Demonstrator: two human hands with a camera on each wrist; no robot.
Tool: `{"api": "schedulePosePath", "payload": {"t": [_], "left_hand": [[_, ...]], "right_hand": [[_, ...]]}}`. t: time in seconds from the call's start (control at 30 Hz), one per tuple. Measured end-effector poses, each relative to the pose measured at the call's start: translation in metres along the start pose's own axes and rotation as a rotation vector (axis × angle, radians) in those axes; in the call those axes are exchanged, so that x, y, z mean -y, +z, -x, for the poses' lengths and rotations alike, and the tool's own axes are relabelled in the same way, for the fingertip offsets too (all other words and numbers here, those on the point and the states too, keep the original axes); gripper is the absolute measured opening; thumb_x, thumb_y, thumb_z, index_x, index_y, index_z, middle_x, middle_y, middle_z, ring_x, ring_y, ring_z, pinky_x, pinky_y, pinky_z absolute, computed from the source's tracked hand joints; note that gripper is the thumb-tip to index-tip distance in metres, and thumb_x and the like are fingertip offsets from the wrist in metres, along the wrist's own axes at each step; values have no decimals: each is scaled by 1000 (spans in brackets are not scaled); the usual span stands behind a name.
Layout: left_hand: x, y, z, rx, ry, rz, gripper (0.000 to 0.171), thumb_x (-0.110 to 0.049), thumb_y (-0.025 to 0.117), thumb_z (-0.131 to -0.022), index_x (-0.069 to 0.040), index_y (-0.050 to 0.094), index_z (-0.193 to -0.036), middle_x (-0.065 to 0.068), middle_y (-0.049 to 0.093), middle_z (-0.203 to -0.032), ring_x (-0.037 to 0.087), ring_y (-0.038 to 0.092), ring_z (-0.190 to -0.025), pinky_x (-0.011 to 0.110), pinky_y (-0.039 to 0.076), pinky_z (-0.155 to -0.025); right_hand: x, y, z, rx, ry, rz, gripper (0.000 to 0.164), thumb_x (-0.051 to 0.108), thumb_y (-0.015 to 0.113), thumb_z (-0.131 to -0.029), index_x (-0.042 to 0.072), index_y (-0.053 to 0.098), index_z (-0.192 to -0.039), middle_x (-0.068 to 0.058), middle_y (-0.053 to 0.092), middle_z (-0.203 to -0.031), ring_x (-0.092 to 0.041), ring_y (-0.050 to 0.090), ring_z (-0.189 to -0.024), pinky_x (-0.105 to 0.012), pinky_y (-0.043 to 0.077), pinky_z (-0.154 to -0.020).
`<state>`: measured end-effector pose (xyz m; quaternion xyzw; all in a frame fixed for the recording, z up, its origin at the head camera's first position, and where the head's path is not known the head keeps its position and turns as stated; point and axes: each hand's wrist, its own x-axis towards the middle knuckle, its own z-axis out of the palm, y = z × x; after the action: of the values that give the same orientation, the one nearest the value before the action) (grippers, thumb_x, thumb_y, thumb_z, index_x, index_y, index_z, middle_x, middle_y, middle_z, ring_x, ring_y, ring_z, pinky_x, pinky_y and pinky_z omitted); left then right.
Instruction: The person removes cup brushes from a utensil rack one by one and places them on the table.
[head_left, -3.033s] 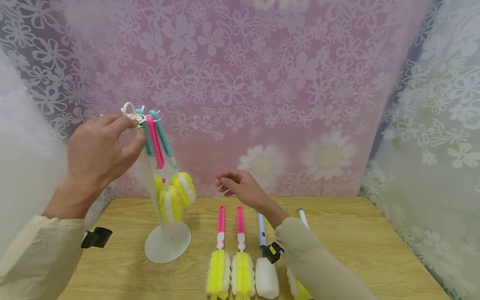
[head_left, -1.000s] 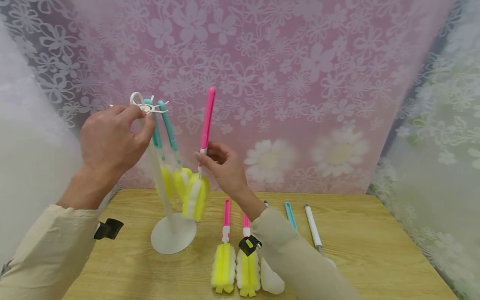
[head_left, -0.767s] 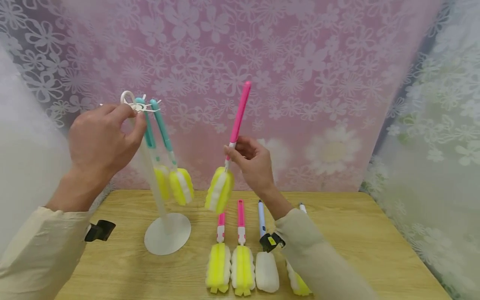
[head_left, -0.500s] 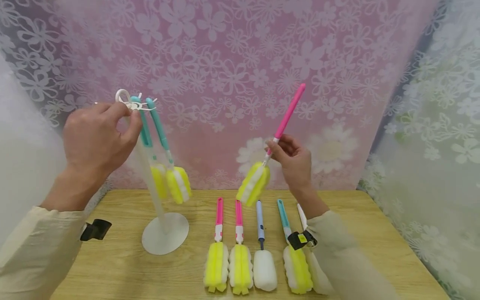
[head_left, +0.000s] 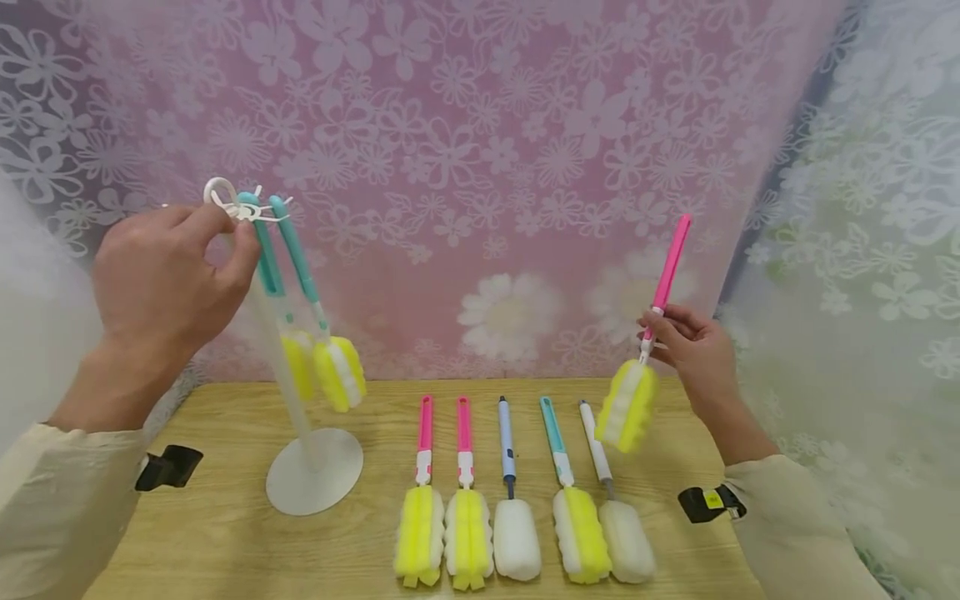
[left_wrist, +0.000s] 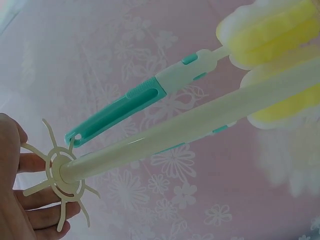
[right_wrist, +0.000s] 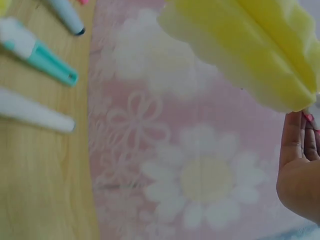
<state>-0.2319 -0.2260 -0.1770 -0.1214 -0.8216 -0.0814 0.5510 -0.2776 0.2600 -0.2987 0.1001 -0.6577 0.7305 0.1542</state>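
Observation:
My left hand [head_left: 176, 271] pinches the hooked top of a white stand [head_left: 315, 471] with a round base. Two teal-handled sponge brushes [head_left: 296, 250] hang from the stand's hooks, their yellow-and-white heads low beside the pole. In the left wrist view the hook ring [left_wrist: 64, 172] lies against my fingers. At the right, my right hand [head_left: 701, 358] holds a pink-handled sponge brush [head_left: 670, 267] by its white neck, tilted, above the table. Its yellow sponge head [right_wrist: 245, 45] fills the upper part of the right wrist view, where my fingers are partly hidden.
A row lies on the wooden table [head_left: 225, 550]: two pink-handled sponge brushes [head_left: 425, 425], a blue-handled brush [head_left: 506, 433] with a white head, a teal-handled brush [head_left: 553, 425] and a white-handled brush [head_left: 596, 442]. A flowered curtain [head_left: 487, 167] stands behind.
My right hand has taken the pink-handled brush off the stand and carried it to the right, past the row on the table. The left hand keeps its hold on the stand's top.

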Motion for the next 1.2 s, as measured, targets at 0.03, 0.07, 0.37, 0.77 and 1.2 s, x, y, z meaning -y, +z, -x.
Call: {"api": "schedulePosePath", "payload": {"t": [0.03, 0.07, 0.37, 0.77, 1.2], "left_hand": [[0, 0, 0, 2, -4, 0, 32, -29, 46, -82, -5, 66, -77, 15, 61, -67, 35, 48, -55, 46, 36, -53], [1, -1, 1, 5, -5, -1, 32, -29, 46, -82, -5, 66, -77, 15, 61, -68, 35, 48, -55, 47, 36, -54], [2, -5, 3, 38, -17, -16, 33, -29, 46, -83, -3, 66, -79, 16, 62, -73, 35, 50, -57, 47, 36, -55], [1, -5, 4, 31, -20, -11, 32, -29, 46, -83, -4, 66, -80, 15, 63, -73, 36, 51, -59, 47, 37, -56], [-1, -4, 1, 18, -15, 9, 31, -29, 46, -83, -6, 66, -79, 15, 61, -68, 36, 49, -57, 47, 36, -55]], "right_hand": [[-3, -7, 1, 5, 26, 19, 35, 13, 62, -81, -8, 51, -107, -6, 66, -87, -17, 64, -75, -29, 50, -66], [-5, -13, 3, 9, 52, 36, 36, 14, 62, -81, -8, 50, -108, -5, 67, -87, -16, 64, -75, -29, 50, -66], [-33, -52, 22, 77, 163, 227, 42, 19, 59, -83, -9, 47, -113, 0, 67, -90, -14, 63, -78, -31, 50, -66], [-75, -79, 49, 176, 320, 543, 55, 36, 56, -83, -5, 49, -118, -8, 64, -98, -21, 62, -86, -32, 51, -68], [-103, -75, 61, 202, 530, 616, 63, 39, 59, -81, -8, 45, -120, -19, 60, -99, -22, 61, -81, -35, 50, -68]]}}
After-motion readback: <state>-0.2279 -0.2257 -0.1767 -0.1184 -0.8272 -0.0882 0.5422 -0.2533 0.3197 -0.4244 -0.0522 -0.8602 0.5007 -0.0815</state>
